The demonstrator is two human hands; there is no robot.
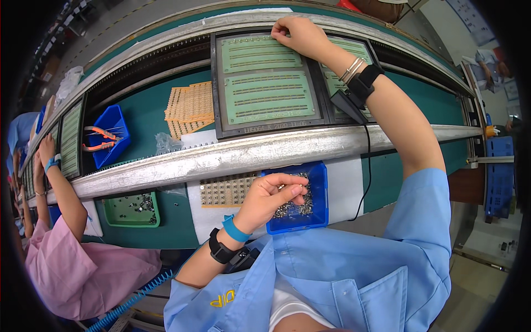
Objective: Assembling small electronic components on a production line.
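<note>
My left hand point(271, 199) hovers over a blue bin point(324, 207) of small metal parts point(303, 206). Its thumb and fingers are pinched together, and whatever they hold is too small to name. Farther off, my right hand point(300, 36) reaches to the top row of a green circuit board panel point(235, 57) in a black frame point(217, 105). The fingertips are closed at the board's upper edge; any part between them cannot be made out. A second green panel point(268, 95) lies nearer in the frame, and a further panel point(354, 51) sits partly behind my right forearm.
A silver rail point(243, 152) runs between me and the frame. Tan boards point(191, 108) are stacked left of it. A blue bin point(120, 124) holds orange-handled pliers point(102, 146). A green tray point(157, 213) contains dark parts. A co-worker in pink point(83, 265) works at left. A black cable point(369, 160) hangs from my right wrist.
</note>
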